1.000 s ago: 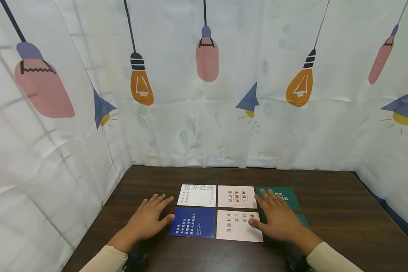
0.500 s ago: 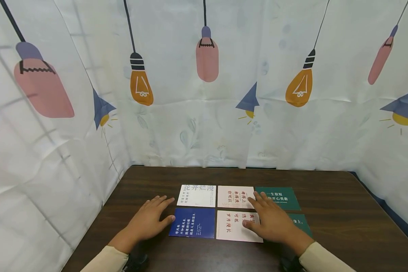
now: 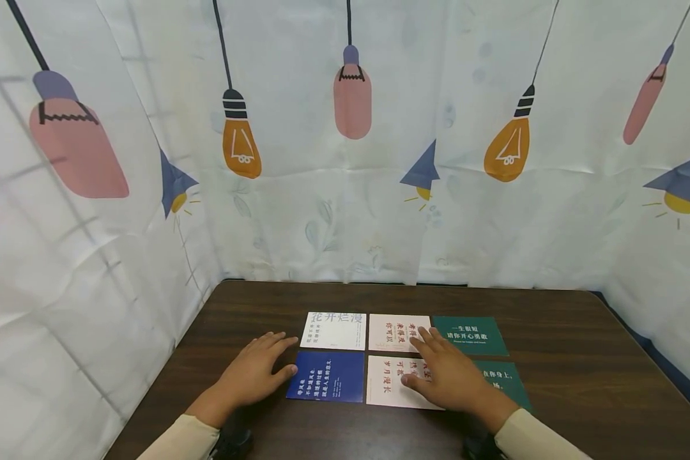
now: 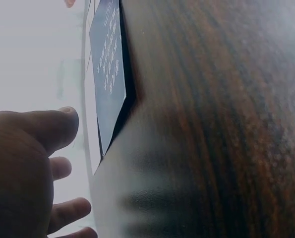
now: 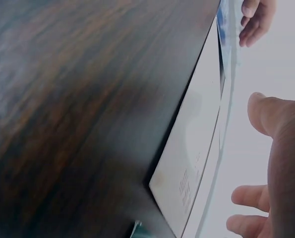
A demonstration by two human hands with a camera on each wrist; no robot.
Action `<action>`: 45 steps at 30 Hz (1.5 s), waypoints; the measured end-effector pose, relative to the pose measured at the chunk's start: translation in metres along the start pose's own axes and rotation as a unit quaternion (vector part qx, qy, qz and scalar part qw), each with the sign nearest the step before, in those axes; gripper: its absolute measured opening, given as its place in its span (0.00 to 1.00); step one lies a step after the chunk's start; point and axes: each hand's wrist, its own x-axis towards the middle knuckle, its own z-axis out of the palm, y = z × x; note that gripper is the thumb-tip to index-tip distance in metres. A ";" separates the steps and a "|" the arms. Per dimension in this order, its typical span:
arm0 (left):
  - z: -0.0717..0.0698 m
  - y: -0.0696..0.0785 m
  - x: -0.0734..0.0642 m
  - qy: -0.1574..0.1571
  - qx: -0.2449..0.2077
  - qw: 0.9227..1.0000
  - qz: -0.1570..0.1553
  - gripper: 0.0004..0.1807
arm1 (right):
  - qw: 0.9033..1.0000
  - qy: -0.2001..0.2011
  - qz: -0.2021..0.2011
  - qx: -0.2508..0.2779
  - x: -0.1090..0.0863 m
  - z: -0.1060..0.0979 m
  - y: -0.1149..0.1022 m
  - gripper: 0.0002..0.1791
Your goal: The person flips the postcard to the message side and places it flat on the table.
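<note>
Several printed cards lie flat in two rows: a white card [image 3: 345, 335] and a blue card [image 3: 342, 378] at the left, two pale pink cards, upper [image 3: 384, 335] and lower [image 3: 386, 390], in the middle, and two green cards, upper [image 3: 476, 337] and lower [image 3: 508, 383], at the right. My left hand [image 3: 252, 374] is beside the blue card, fingers spread and holding nothing; its thumb tip is near that card's left edge. My right hand [image 3: 457, 377], fingers extended, is over the pink cards and covers part of the lower green one. Both wrist views show the hands raised above the cards.
The cards rest on a dark brown wooden table [image 3: 575, 358]. White curtains [image 3: 299, 217] printed with lamps and bulbs hang behind and at the sides. A black device [image 3: 230, 442] is strapped at the left wrist, beside a cream sleeve [image 3: 184, 437].
My right hand has moved left from the green cards to over the pink ones, so more of both green cards shows. The left hand has barely moved. All cards lie where they were.
</note>
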 end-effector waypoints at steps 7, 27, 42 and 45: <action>0.003 0.000 0.001 -0.002 0.000 1.000 -0.001 0.31 | 1.000 0.009 -0.019 0.005 0.004 0.004 -0.006 0.44; 0.006 0.001 0.002 -0.019 -0.004 1.000 -0.007 0.29 | 0.998 0.022 -0.050 -0.014 0.013 0.014 -0.022 0.41; 0.008 0.001 0.003 -0.023 -0.013 1.000 -0.005 0.28 | 0.997 0.017 -0.071 -0.017 0.019 0.017 -0.038 0.39; 0.008 0.001 0.003 -0.022 -0.017 1.000 -0.007 0.28 | 0.997 0.017 -0.073 -0.019 0.021 0.018 -0.041 0.39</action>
